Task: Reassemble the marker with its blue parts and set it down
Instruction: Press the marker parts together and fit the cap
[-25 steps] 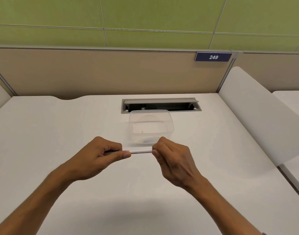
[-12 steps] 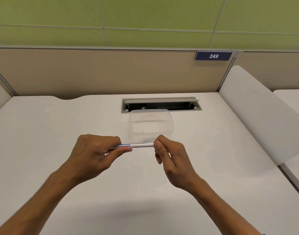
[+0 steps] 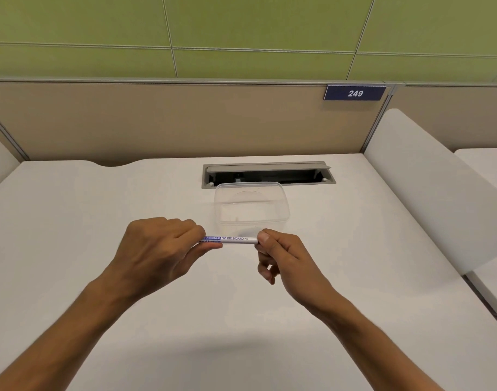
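One marker (image 3: 232, 239) is held level above the desk (image 3: 72, 221), lying left to right between two hands; its white barrel carries blue print reading "MARKER" and "WHITE BOARD"; both ends are covered by fingers, so the blue parts cannot be made out, and whether a cap is seated cannot be told.

Left hand (image 3: 157, 249): fingers curled over the left end of the marker, thumb running beneath the barrel and pressing it up against them; firm grip, knuckles facing the camera.

Right hand (image 3: 284, 258): thumb and forefinger pinch the right end of the marker, thumbnail visible at the tip of the barrel; the remaining fingers are curled under the palm and hold nothing that shows.

Both forearms enter from the bottom edge, bare, converging toward the middle of the desk; a soft shadow lies on the desk beneath them.

Clear plastic container (image 3: 281, 218): stands on the desk just behind the marker, open at the top, rounded corners; the marker overlaps its near wall in the view, contact cannot be told.

Cable slot (image 3: 207, 176): grey frame, lid raised, dark inside, just behind the container.

Beige partition (image 3: 157, 122) at the rear of the desk; blue plate (image 3: 354, 93) reading "249" at its upper right; white side panel (image 3: 425, 193) along the right edge; green wall (image 3: 241, 29) above.
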`<state>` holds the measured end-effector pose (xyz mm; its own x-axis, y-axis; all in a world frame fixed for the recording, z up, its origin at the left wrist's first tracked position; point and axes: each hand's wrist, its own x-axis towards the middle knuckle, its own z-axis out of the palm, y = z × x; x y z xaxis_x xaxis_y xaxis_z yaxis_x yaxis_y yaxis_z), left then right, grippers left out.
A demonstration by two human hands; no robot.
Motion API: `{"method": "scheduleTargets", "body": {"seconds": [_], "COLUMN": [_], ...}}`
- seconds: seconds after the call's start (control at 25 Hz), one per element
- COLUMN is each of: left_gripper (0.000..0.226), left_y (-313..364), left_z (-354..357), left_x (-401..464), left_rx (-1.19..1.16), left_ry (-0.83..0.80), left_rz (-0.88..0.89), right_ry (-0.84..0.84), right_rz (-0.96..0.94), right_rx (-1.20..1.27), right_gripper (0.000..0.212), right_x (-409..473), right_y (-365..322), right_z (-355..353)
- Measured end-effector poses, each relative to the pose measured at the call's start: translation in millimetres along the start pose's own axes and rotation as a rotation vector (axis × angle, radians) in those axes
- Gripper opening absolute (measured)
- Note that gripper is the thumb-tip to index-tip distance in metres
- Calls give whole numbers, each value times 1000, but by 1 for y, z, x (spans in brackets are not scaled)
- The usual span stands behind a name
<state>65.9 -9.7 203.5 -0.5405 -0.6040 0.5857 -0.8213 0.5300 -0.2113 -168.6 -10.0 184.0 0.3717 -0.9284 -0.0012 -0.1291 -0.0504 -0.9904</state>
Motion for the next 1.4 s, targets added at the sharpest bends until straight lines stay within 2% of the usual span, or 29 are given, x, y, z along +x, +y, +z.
{"method": "scheduleTargets", "body": {"seconds": [0.24, 0.4, 0.44, 0.52, 0.68, 0.76, 0.84, 1.0, 1.16, 1.24, 1.32, 1.4], "left_gripper": [39, 38, 39, 42, 50, 52, 51, 47, 45, 43, 44, 50], "left_y": [0, 1, 2, 3, 2, 2, 6, 13, 13, 15, 18, 21], "left_z": [-1, 0, 1, 0, 5, 7, 5, -3, -2, 1, 5, 7], "left_x": [4, 3, 3, 4, 2, 0, 0, 5, 12, 14, 16, 16], "left_rx": [110, 72, 18, -143, -396, -516, -579, -404, -91, -19, -40, -107], "left_ry": [34, 6, -28, -120, -297, -347, -326, -190, -116, -120, -144, -187], "left_rz": [116, 131, 103, 3, -239, -308, -300, -188, -14, 28, 24, -10], "right_ry": [-70, -108, -81, 44, 268, 288, 265, 184, 91, 48, 63, 136], "right_rz": [214, 289, 253, 57, -445, -572, -604, -417, -16, 143, 114, -82], "right_rx": [131, 209, 167, -89, -885, -978, -871, -532, -81, 49, -99, -485], "right_gripper": [44, 44, 45, 42, 29, 29, 27, 35, 42, 43, 44, 38], "right_x": [-3, -4, -5, -7, -12, -11, -11, -12, -12, -11, -13, -18], "right_y": [-10, -12, -10, -5, 2, 2, 2, 3, 1, -1, 0, 1], "right_z": [-7, -9, -8, -2, -1, -4, -7, -6, -4, -10, -17, -21]}}
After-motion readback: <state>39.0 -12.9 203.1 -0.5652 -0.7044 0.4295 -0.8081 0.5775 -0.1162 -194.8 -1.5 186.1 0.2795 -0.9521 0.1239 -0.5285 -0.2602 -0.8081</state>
